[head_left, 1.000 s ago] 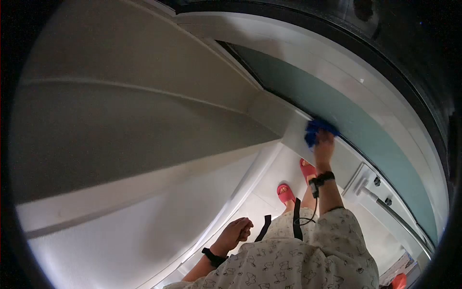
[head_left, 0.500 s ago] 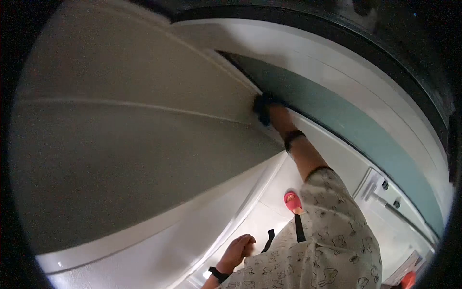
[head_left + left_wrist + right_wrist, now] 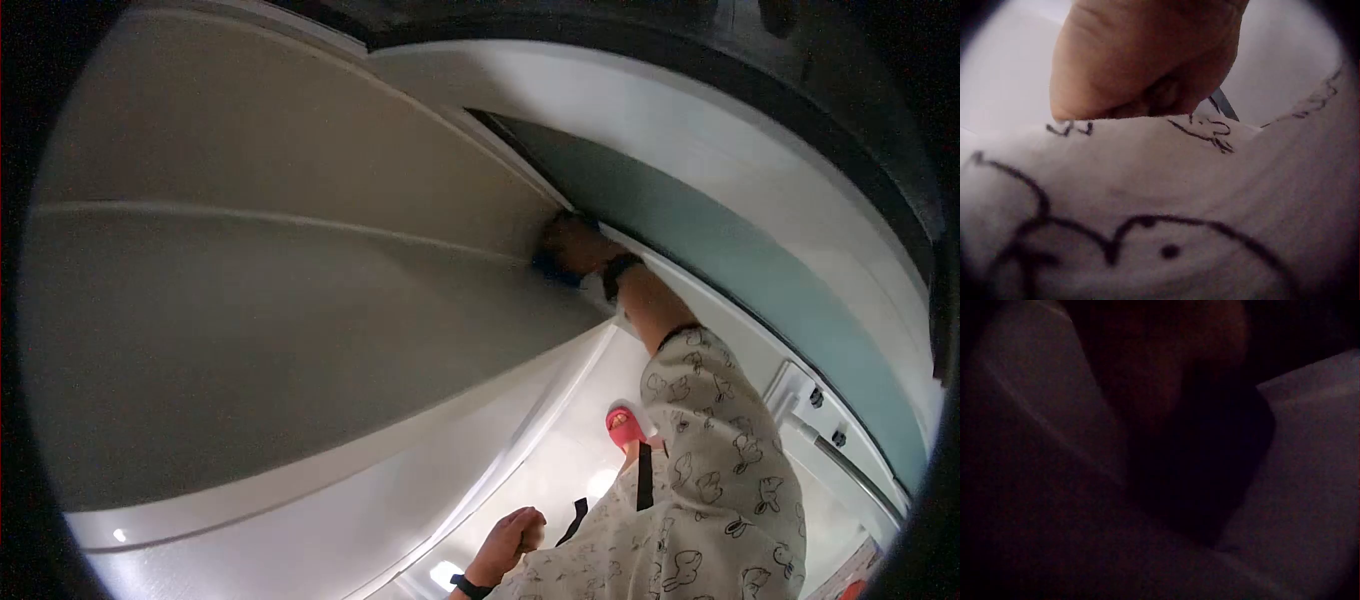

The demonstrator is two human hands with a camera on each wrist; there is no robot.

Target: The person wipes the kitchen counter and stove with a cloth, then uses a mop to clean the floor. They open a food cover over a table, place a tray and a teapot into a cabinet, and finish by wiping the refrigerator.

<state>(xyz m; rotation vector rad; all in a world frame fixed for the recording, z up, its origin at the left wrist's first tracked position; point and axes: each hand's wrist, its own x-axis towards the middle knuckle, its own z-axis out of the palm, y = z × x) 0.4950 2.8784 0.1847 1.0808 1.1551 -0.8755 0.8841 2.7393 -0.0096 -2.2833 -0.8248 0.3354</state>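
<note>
A blue cloth (image 3: pixel 556 270) is bunched under my right hand (image 3: pixel 580 246), which grips it in the dim corner where the grey-beige panel (image 3: pixel 430 190) meets the ledge by the window. In the right wrist view the cloth (image 3: pixel 1210 456) is a dark, bunched shape below the hand (image 3: pixel 1160 356), against pale surfaces; the fingers are mostly lost in shadow. My left hand (image 3: pixel 512 540) hangs low near the waist, fingers loosely curled and holding nothing. Patterned clothing (image 3: pixel 1147 169) covers the lower part of the left wrist view, with the curled hand (image 3: pixel 1141 62) behind it.
Greenish glass (image 3: pixel 740 240) runs along the right side above a white ledge (image 3: pixel 720 320). A metal bar (image 3: pixel 850 465) is mounted at the lower right. A red slipper (image 3: pixel 624 426) stands on the white floor, beside a white raised edge (image 3: pixel 540 425).
My right hand has moved with the cloth leftward along the ledge into the corner, and slightly lower since half a second ago. The left hand still hangs low, loosely curled.
</note>
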